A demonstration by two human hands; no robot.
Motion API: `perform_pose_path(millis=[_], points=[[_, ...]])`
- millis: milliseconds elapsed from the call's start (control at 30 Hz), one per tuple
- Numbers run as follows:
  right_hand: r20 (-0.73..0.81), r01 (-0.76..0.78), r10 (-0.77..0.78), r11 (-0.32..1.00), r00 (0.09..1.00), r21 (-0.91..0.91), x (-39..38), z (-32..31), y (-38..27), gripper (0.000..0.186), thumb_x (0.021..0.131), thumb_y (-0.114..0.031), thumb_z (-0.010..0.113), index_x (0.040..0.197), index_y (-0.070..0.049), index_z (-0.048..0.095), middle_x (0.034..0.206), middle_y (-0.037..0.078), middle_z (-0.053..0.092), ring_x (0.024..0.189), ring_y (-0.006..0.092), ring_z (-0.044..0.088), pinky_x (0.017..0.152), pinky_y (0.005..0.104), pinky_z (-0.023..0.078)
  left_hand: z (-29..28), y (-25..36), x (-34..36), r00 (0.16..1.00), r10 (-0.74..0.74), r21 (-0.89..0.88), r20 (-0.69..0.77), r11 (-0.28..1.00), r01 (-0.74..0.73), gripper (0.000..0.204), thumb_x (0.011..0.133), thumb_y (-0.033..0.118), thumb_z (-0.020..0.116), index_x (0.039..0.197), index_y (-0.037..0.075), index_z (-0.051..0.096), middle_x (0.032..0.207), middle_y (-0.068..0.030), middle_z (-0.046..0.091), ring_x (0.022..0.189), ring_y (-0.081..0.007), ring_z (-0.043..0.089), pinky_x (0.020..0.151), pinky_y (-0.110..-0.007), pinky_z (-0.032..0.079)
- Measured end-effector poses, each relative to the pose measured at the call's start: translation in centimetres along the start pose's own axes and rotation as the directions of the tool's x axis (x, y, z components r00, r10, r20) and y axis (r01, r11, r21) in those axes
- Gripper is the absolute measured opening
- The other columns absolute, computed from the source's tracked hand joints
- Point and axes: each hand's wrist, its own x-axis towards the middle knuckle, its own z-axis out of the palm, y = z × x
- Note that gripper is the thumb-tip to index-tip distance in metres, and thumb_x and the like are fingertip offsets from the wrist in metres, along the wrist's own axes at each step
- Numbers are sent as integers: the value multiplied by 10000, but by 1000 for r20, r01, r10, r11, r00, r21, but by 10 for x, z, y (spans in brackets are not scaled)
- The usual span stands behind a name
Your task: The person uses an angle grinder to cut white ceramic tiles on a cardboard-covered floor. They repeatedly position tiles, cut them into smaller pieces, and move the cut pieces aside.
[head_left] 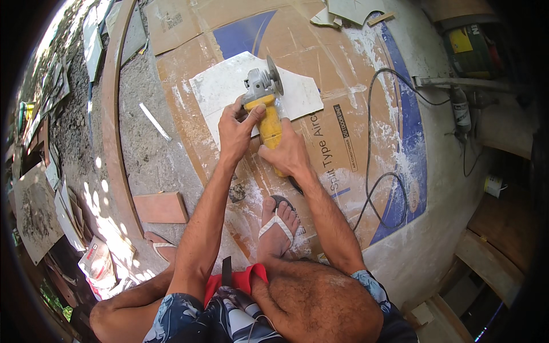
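A yellow angle grinder (269,127) with a grey metal head and a round cutting disc (275,75) is held in both my hands. My left hand (234,128) grips it near the head, thumb laid along the yellow casing. My right hand (289,150) is wrapped round the rear of the body, and its fingers are partly hidden. Beneath the grinder lies a white flat tile piece (211,86) with angled edges, on flattened cardboard (171,74). The disc stands upright over the tile; whether it touches or spins I cannot tell.
A black cord (369,123) loops across the cardboard on the right. A reddish-brown block (161,207) and a thin white strip (154,122) lie on the concrete at left, beside a long wooden board (110,108). Shelving with a bottle (460,111) stands at right. My sandalled foot (277,228) is close below.
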Motion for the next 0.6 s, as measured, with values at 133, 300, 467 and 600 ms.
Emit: perform_pose_path(millis=[133,300,467,600], points=[[-1,-4,4,1000,1000,-1,0,1,1,665,764,-299,841,1226,70,536,999,381,737,977,566,733,860,591,598,1,0,0,1000,-4,19,-4,1000,4,797,929,544,879,1457,-23,695,1125,-134,677,1006,-204,690,879,-361,587],[2,-3,3,1000,1000,7,-2,-1,0,663,760,-297,845,1222,67,539,1000,379,737,979,563,734,857,592,596,1,-1,-1,1000,-3,13,-8,1000,3,818,925,545,884,1455,-46,686,1133,-137,679,1009,-206,693,880,-361,588],[3,-12,12,1000,1000,5,-3,-2,-1,650,761,-295,842,1214,58,539,1005,375,739,982,561,734,861,586,595,1,0,-2,1000,-7,4,-4,1000,7,851,920,543,891,1455,-79,668,1148,-147,687,1021,-213,702,887,-364,591],[1,1,-1,1000,1000,13,-5,-3,1,647,762,-296,838,1217,55,540,1006,373,739,985,560,734,867,583,595,1,-1,-3,1000,-16,-15,-1,1000,16,876,920,541,892,1459,-106,650,1154,-157,690,1028,-220,707,894,-372,593]])
